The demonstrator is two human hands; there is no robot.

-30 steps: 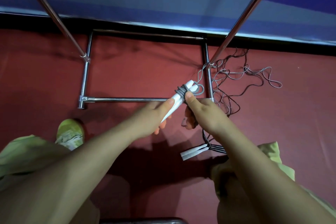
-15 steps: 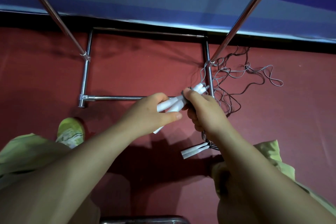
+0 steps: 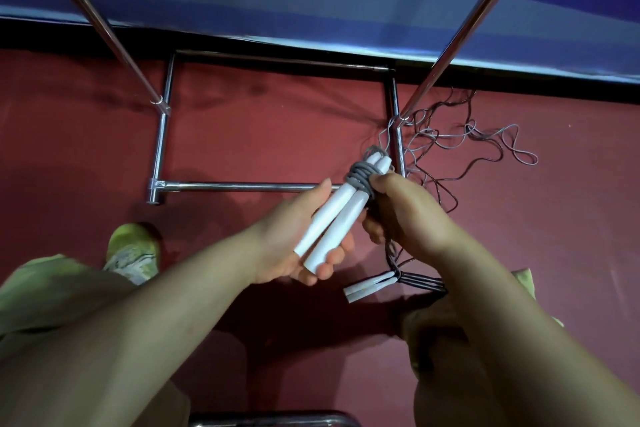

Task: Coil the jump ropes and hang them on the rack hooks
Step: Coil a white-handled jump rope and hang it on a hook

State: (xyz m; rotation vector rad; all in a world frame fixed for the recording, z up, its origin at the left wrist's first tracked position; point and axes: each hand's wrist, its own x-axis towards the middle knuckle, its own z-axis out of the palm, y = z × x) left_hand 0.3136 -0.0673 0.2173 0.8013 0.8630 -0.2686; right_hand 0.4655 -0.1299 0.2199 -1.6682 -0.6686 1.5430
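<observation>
White plastic handles of one jump rope now lie side by side in the left hand, whose fingers curl under them with the thumb along their upper side; half a second ago that hand closed over the pair from above, so it has turned palm-up and the handles are plainly shown. Grey cord is wound in several turns round their top ends, and the right hand pinches that winding with thumb and fingers, a bunch of dark strands trailing down from under it. That grip has stayed at the wrap through the last second, which suggests the coil on this rope is being cinched or tucked off, not started. A second, already bundled rope lies on the red floor just below the right wrist, and a loose tangle of cord sprawls on the floor beside the right foot of the metal rack. No hooks are in view, so hanging is not yet begun; I judge the task well short of half done, with the tangle still to sort.
</observation>
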